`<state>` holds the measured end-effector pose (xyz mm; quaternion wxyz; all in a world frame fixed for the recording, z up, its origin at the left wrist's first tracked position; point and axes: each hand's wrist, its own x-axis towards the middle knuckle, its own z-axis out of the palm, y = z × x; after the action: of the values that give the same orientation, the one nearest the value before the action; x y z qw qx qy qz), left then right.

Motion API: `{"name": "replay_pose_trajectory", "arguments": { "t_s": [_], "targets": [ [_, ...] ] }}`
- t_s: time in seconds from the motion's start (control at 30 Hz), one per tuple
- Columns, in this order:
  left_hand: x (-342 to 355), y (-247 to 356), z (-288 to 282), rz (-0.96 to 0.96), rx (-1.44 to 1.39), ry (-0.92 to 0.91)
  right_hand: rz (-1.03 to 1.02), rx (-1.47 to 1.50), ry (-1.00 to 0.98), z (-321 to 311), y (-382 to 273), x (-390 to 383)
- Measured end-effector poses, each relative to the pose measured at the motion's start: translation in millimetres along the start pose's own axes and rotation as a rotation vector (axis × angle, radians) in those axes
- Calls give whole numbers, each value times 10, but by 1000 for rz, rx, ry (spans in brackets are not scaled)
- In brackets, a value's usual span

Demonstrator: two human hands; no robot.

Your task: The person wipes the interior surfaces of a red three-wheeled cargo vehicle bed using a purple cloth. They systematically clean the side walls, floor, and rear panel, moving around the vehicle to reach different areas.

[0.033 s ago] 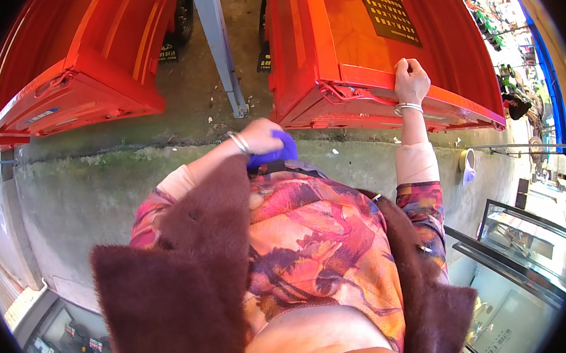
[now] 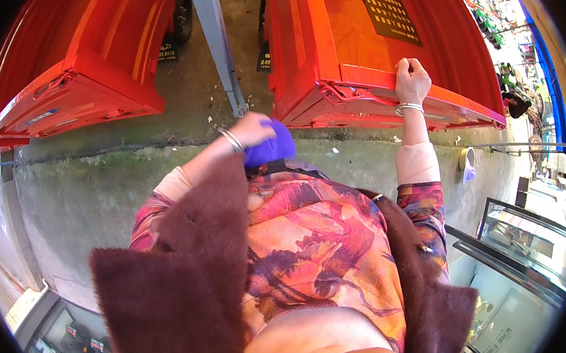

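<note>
"Where's the purple cloth?"
"Just above the middle of the frame, beyond the hem of the patterned shirt (image 2: 316,233). The cloth (image 2: 273,146) sits under the left hand (image 2: 253,131)."
"How are those fingers?"
"Bent inward, with hold of the cloth; the tips are blurred and partly hidden by it."
"And the right hand (image 2: 412,82)?"
"Upper right of the frame, fingers curled tightly into a fist at the top edge of a red truck bed (image 2: 361,74). I can't tell whether they clasp the edge or just rest on it."
"Anything on the wrists?"
"A pale bangle (image 2: 231,141) on the left, another bangle (image 2: 409,108) on the right."
"What else is up there?"
"A second red bed (image 2: 79,73) at upper left, and a grey post (image 2: 223,56) between the two, at top centre."
</note>
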<state>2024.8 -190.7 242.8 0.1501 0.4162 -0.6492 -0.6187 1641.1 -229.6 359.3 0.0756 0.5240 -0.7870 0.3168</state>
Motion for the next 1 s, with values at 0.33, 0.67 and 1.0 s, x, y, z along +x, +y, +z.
{"name": "replay_pose_trajectory", "arguments": {
  "t_s": [0.33, 0.67, 1.0],
  "targets": [
    [764, 449, 97, 609, -62, 455, 12, -3, -5, -41, 57, 36],
    [849, -2315, 251, -561, -99, 332, 77, 59, 29, -208, 9, -43],
    [1426, -2142, 725, -550, -15, 424, 34, 97, 44, -128, -382, -193]
  ]
}}
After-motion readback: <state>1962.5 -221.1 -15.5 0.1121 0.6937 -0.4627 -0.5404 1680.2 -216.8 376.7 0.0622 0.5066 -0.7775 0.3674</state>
